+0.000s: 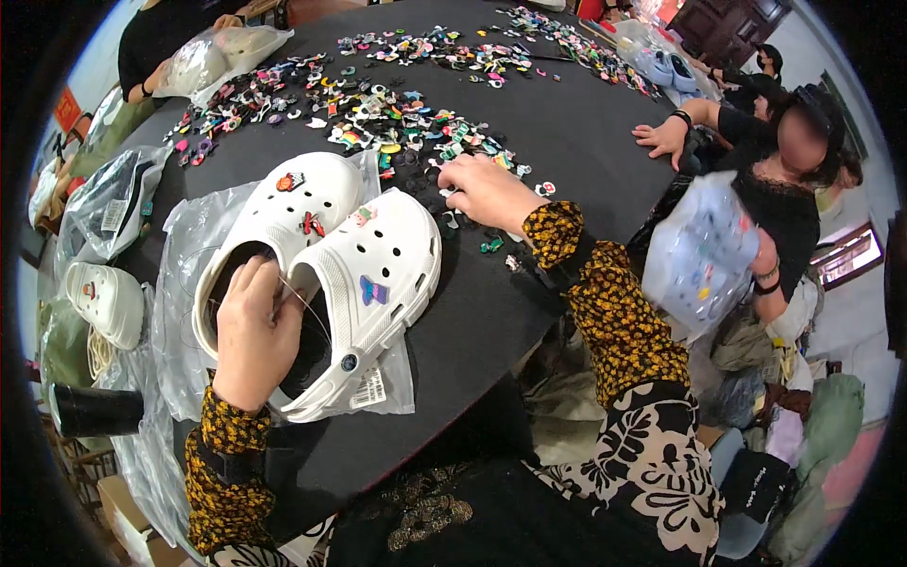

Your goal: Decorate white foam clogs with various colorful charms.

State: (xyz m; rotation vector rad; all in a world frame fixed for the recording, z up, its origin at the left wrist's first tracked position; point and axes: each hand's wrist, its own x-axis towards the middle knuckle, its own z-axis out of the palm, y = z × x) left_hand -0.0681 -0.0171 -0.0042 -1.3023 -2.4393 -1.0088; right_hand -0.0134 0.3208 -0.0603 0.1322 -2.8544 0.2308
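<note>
Curling half-closed fingers into the left white clog [283, 213], near left on the table [463, 321], the left hand [255, 331] has a hold I cannot tell, the right white clog [364, 260] lies beside it, and the right hand [491, 194], fingers half bent, hides any grasp above the farther charms [406, 123].

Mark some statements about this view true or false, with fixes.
1. The left hand is at the openings of the white perforated clogs. True.
2. The right hand holds a clog. False: it is at the small multicoloured charms.
3. A blue-purple butterfly-shaped charm sits on one clog. True.
4. The flat tabletop is bright white. False: it is black.
5. The lower hand of the co-worker at right holds a translucent plastic bag. True.
</note>
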